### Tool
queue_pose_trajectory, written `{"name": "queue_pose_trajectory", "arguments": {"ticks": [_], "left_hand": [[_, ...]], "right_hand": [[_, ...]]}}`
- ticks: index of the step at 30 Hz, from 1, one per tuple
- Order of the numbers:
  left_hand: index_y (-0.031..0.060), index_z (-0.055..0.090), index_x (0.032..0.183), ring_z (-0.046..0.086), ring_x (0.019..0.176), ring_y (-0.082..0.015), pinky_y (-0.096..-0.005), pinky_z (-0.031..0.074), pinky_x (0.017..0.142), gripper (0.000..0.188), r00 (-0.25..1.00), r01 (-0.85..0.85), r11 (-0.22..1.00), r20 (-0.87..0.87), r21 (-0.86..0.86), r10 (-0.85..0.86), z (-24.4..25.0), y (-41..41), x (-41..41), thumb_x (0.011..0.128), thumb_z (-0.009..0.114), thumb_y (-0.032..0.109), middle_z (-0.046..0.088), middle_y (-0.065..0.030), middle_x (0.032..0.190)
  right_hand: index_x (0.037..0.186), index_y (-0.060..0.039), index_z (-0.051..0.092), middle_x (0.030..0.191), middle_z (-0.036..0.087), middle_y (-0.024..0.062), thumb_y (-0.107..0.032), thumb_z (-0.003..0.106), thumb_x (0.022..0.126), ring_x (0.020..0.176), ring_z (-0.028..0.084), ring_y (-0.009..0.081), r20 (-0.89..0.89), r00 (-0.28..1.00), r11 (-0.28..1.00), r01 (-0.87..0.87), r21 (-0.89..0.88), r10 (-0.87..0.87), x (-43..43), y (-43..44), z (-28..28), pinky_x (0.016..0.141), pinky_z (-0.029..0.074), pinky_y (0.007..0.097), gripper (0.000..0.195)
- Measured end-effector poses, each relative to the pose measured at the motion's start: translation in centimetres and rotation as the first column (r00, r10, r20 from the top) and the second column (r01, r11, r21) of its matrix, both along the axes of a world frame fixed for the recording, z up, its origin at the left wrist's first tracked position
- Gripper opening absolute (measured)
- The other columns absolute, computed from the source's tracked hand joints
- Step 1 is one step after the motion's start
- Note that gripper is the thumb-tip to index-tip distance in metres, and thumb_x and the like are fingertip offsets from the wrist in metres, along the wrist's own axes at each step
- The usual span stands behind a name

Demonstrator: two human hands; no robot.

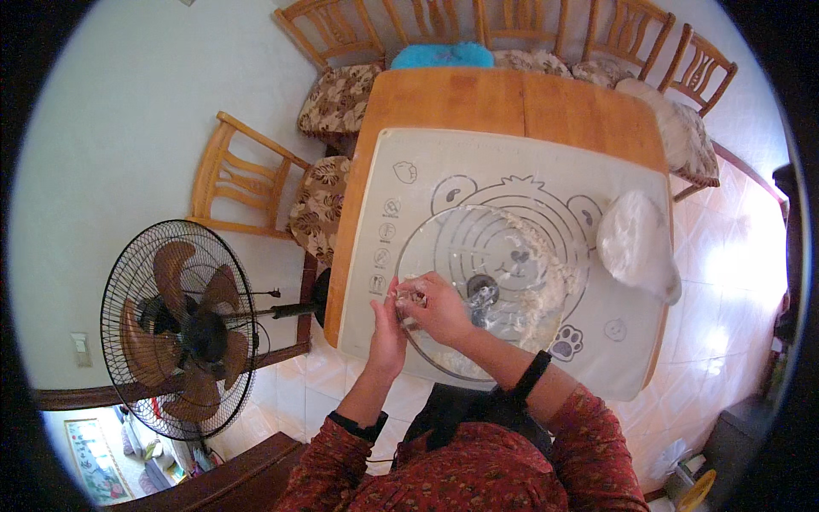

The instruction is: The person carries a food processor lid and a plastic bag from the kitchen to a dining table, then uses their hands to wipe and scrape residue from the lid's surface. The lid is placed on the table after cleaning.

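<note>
My left hand (388,333) is at the left rim of a large clear glass bowl (409,240), thumb raised. Against it rests my right hand (441,313), fingers bent and smeared with pale dough. Whether anything is held between the two hands is hidden. Wet flour and crumbly dough (544,294) cling to the bowl's right side. Through its glass bottom shows the bear drawing of the beige kneading mat (486,147) underneath. At the mat's right side lies a plastic bag of white flour (633,240).
The mat covers much of a wooden table (448,96). Wooden chairs with patterned seats (339,96) line the far side, one bearing a blue cushion (441,56). A standing fan (185,329) is at the left. A bin (736,429) stands at lower right.
</note>
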State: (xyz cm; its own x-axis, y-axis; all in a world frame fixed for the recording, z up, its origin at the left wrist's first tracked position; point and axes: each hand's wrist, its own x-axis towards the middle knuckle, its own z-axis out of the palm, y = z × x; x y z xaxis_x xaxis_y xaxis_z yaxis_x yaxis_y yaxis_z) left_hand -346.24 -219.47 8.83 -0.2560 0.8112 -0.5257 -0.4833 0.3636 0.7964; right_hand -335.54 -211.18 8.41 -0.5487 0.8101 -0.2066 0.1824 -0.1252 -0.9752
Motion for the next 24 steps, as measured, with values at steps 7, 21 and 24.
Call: {"name": "queue_pose_trajectory", "arguments": {"ticks": [7,21,24], "left_hand": [[0.0212,0.012,0.154,0.036,0.132,-0.0212,-0.0366,0.035,0.101,0.074,0.972,0.105,0.994,-0.210,-0.006,-0.104,-0.5,-0.3,-0.1,0.095,0.013,0.067,0.033,-0.0064,0.148],[0.0161,0.002,0.153,0.049,0.118,-0.0248,-0.0413,0.040,0.096,0.087,0.993,0.023,0.995,0.118,-0.098,-0.012,0.3,-0.2,-1.7,0.090,0.016,0.074,0.049,-0.0141,0.136],[0.0152,0.004,0.153,0.048,0.119,-0.0261,-0.0430,0.036,0.100,0.088,0.992,0.024,0.996,0.125,-0.090,-0.012,0.6,0.0,-1.8,0.090,0.016,0.075,0.049,-0.0140,0.136]], "right_hand": [[0.096,-0.0050,0.070,0.092,0.061,0.0153,-0.025,0.070,0.082,0.080,0.064,0.0293,0.125,0.992,1.000,-0.010,0.024,0.007,-1.2,0.1,-0.5,0.073,0.051,0.0379,0.025],[0.102,-0.0091,0.063,0.097,0.060,0.0148,-0.018,0.063,0.082,0.101,0.057,0.0341,0.067,0.983,0.924,-0.182,0.335,0.170,1.8,-1.1,-0.5,0.084,0.049,0.0443,0.023],[0.103,-0.0087,0.059,0.094,0.059,0.0150,-0.018,0.064,0.081,0.100,0.057,0.0346,0.156,0.970,0.887,-0.233,0.398,0.185,1.9,-1.5,1.4,0.083,0.049,0.0451,0.024]]}}
